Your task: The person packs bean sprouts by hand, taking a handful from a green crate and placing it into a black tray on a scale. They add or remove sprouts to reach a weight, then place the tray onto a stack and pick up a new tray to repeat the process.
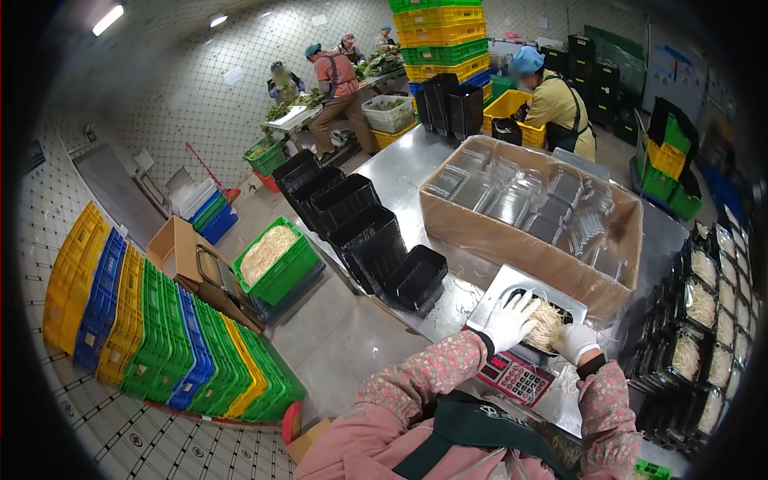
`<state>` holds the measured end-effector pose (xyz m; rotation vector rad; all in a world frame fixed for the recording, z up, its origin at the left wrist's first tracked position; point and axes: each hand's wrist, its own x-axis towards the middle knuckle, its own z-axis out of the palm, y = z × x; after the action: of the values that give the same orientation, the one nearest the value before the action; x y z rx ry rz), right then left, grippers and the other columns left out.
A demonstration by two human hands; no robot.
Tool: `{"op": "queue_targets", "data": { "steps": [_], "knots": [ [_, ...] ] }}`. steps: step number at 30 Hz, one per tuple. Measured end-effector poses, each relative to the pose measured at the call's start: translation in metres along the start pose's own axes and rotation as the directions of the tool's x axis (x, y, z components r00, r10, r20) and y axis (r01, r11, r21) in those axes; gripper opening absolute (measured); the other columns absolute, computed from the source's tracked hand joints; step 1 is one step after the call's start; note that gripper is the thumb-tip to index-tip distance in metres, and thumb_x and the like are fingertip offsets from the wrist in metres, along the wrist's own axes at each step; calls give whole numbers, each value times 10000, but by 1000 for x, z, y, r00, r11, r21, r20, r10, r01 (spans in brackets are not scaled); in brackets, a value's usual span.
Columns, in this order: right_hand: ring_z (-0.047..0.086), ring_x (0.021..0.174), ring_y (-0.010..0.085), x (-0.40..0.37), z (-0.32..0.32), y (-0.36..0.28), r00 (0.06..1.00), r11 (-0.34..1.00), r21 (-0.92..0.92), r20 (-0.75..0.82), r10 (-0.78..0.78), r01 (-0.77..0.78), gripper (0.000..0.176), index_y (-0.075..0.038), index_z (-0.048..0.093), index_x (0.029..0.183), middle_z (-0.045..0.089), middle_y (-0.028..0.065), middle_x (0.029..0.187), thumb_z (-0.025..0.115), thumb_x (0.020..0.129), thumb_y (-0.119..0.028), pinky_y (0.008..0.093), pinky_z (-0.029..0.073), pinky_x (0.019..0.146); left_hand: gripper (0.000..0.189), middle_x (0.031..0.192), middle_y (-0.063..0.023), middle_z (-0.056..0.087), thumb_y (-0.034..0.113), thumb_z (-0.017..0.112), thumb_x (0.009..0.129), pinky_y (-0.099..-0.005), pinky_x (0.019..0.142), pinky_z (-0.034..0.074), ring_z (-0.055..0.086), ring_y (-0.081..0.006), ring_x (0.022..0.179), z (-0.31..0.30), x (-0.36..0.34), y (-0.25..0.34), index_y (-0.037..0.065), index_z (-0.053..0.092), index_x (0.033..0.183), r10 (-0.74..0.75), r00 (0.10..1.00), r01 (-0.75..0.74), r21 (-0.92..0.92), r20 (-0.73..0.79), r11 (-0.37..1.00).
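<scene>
On a red digital scale [516, 379] with a metal plate [498, 290] sits a black tray filled with pale, thin sprout-like strands [546, 324]. My left hand [510, 322], in a white glove, lies over the left side of the strands with its fingers spread. At the right edge of the tray is my right hand [576, 342], also gloved in white; its fingers are partly hidden against the strands. Loose strands lie on the metal table [458, 300] around the scale.
A cardboard box [528, 240] of clear lids stands beyond the scale. Black trays [364, 240] are stacked to the left, filled trays [692, 352] to the right. A green crate [276, 264] of strands stands left, near stacked crates [160, 344]. Several people work farther back.
</scene>
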<state>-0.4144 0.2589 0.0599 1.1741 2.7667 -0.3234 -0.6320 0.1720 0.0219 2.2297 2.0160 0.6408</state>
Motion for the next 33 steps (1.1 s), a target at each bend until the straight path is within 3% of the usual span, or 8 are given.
{"op": "queue_targets", "data": {
  "steps": [10,16,18,20,23,26,30,33],
  "knots": [
    [660,693,367,-35,-21,50,881,967,234,-472,20,103,118,-36,709,830,670,198,749,706,795,-149,435,516,648,594,1516,-170,375,402,448,988,-491,1162,221,340,-346,1395,4,-2,-3,132,342,1506,1,999,-1,8,48,1000],
    [647,646,218,-71,0,102,836,910,415,-496,234,-8,112,11,696,829,664,178,720,736,785,-85,321,479,610,631,1526,-244,300,293,611,939,-441,1188,194,232,-393,1442,-36,-5,-22,55,364,1469,-5,997,-28,-395,-83,918],
    [671,686,307,-79,15,108,827,883,465,-469,309,-65,173,0,713,878,672,208,776,758,809,-151,364,506,644,562,1479,-247,356,204,603,935,-437,1133,280,333,-403,1379,-50,-3,-32,34,406,1434,4,993,-69,-550,-120,833],
    [674,704,269,-80,44,117,797,792,605,-441,412,-75,213,11,709,935,683,220,821,764,810,-153,344,513,685,662,1569,-238,246,273,597,966,-417,1179,206,192,-380,1474,-61,-18,-50,60,299,1516,-222,975,153,-648,-25,746],
    [701,828,303,-81,77,126,812,594,804,-327,483,-29,264,-18,701,1054,707,212,948,735,833,-159,329,523,760,733,1523,-233,342,320,637,937,-404,1177,218,261,-343,1453,-68,-33,-80,25,288,1511,-199,979,147,-514,-48,845],
    [691,892,352,-76,95,138,895,800,549,-191,403,-243,289,-51,712,1061,713,196,988,747,816,-201,368,529,802,884,1538,-231,312,332,731,853,-404,1184,211,240,-346,1459,-76,-43,-84,-7,249,1513,-127,992,126,-440,29,889],
    [548,1195,390,-69,67,129,959,945,189,-51,280,-266,870,-68,413,1426,546,240,1321,820,723,-379,427,452,998,969,1555,-248,261,330,771,801,-405,1192,190,191,-354,1476,-87,-40,-70,-16,220,1519,-98,982,151,-348,163,925],
    [516,1229,408,-54,17,81,951,928,373,-287,112,3,1019,-38,333,1465,493,267,1365,846,671,-417,433,442,1008,927,1563,-234,254,334,748,827,-430,1187,208,184,-380,1473,-78,-17,-46,5,229,1521,31,999,-24,-258,25,966]
  ]
}}
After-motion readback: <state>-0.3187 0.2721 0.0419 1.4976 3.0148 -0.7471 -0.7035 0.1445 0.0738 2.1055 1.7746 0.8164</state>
